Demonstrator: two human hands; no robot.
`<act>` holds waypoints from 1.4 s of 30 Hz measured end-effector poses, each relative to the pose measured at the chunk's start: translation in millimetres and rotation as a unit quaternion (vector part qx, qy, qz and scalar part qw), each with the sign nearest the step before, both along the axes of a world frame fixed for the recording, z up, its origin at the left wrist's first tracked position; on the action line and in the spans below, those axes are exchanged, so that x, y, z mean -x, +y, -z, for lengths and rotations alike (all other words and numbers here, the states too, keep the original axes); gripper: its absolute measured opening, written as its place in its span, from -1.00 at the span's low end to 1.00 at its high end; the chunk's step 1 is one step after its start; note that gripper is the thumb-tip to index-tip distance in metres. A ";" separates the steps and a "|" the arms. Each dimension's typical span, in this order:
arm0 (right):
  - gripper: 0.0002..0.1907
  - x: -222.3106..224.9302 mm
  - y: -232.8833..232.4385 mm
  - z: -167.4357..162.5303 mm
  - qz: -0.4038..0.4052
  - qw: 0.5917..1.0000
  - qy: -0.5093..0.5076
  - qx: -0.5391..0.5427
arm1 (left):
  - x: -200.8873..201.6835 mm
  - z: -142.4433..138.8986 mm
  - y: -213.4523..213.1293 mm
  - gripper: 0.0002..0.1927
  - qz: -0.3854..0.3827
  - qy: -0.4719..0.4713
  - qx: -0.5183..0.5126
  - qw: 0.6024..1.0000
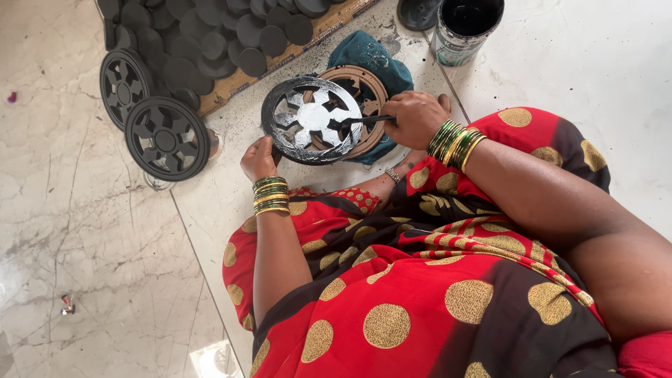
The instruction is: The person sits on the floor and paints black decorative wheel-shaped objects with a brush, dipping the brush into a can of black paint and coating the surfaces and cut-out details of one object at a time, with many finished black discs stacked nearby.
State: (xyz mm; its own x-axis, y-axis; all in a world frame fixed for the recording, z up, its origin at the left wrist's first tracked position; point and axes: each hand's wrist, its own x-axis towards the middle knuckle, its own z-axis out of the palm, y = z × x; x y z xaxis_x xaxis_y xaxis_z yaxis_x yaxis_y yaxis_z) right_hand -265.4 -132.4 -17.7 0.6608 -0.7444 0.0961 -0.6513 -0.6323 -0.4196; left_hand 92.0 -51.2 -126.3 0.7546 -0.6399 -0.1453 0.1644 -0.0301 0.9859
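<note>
So the person's sitting on the floor with a round wheel-shaped plate held up in front of the lap, left hand on its lower left rim, right hand just to its right with a brush touching the plate. Behind the plate sits a second round plate on a cloth. Two finished wheels lean off to the left, a pile of discs on a board behind them. A paint can stands at the far right, its lid just left of it.
</note>
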 end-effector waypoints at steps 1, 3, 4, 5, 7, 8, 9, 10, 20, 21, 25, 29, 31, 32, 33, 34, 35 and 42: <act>-0.78 -1.1 1.4 2.7 -0.029 0.999 -0.015 0.018 | -0.3 -1.1 -0.1 -0.79 -0.003 -0.001 -0.001 1.000; -0.78 -5.3 6.3 9.2 -0.085 0.994 -0.045 0.053 | -0.2 -3.5 -2.1 -0.78 -0.006 -0.002 -0.001 1.000; -0.78 -8.4 8.9 12.3 -0.116 0.988 -0.019 0.098 | -0.5 -4.7 -3.0 -0.78 -0.006 -0.004 0.001 1.000; -0.78 -11.6 12.4 15.1 -0.146 0.979 0.006 0.143 | -1.1 -5.9 -3.3 -0.77 -0.005 -0.006 0.002 1.000; -0.79 -13.3 19.5 18.5 -0.174 0.966 0.037 0.187 | -1.8 -7.2 -3.0 -0.77 -0.005 -0.009 0.003 1.000; -0.81 -12.9 22.2 18.7 -0.172 0.966 0.043 0.188 | -2.3 -7.9 -3.5 -0.76 -0.007 -0.010 0.004 1.000; -0.82 -12.5 23.6 18.3 -0.170 0.966 0.049 0.190 | -2.9 -8.5 -3.3 -0.76 -0.008 -0.011 0.005 1.000; -0.81 -11.9 23.4 17.2 -0.146 0.973 0.046 0.174 | -3.4 -9.0 -3.0 -0.76 -0.008 -0.013 0.004 1.000; -0.75 -13.7 25.7 9.7 -0.066 0.995 0.006 0.078 | -3.5 -19.8 2.0 -0.73 -0.024 -0.066 -0.042 0.997; -0.74 -13.6 25.8 9.4 -0.048 0.996 0.031 0.062 | -3.6 -21.3 2.5 -0.73 -0.022 -0.057 -0.032 0.998; -0.75 -15.7 20.9 3.4 0.007 0.997 0.073 0.036 | -4.3 -23.8 3.8 -0.72 -0.030 -0.072 -0.050 0.996; -0.75 -19.7 23.4 -7.0 0.053 0.996 0.073 -0.016 | -9.2 -19.4 5.6 -0.71 -0.021 -0.111 -0.058 0.992; -0.74 -16.8 27.4 -12.4 0.068 0.992 0.094 -0.058 | -12.4 -16.6 3.6 -0.70 0.005 -0.164 -0.060 0.985; -0.74 -13.3 30.0 -15.1 0.064 0.992 0.084 -0.069 | -14.8 -15.1 4.6 -0.69 0.025 -0.197 -0.067 0.978; -0.74 -8.3 31.9 -17.5 0.061 0.992 0.074 -0.080 | -15.7 -13.5 4.8 -0.69 0.030 -0.188 -0.063 0.980; -0.72 -3.3 31.8 -20.0 0.060 0.993 0.070 -0.078 | -14.5 -12.4 3.0 -0.69 0.035 -0.178 -0.059 0.982; -0.69 1.0 30.3 -22.1 0.058 0.993 0.064 -0.075 | -11.8 -11.2 0.9 -0.69 0.028 -0.170 -0.058 0.983; -0.78 9.1 11.8 -18.3 0.103 0.988 0.110 -0.044 | -2.3 -11.4 -9.6 -0.75 0.010 0.027 0.035 0.999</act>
State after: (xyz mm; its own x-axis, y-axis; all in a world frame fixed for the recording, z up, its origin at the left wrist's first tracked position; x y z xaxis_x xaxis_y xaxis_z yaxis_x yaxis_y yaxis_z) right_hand -274.5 -120.6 0.6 0.4922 -0.8643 -0.1032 -0.8438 -0.4446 -0.3006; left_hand 94.2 -60.8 -115.0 0.7341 -0.6648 -0.1387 0.2167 0.0358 0.9756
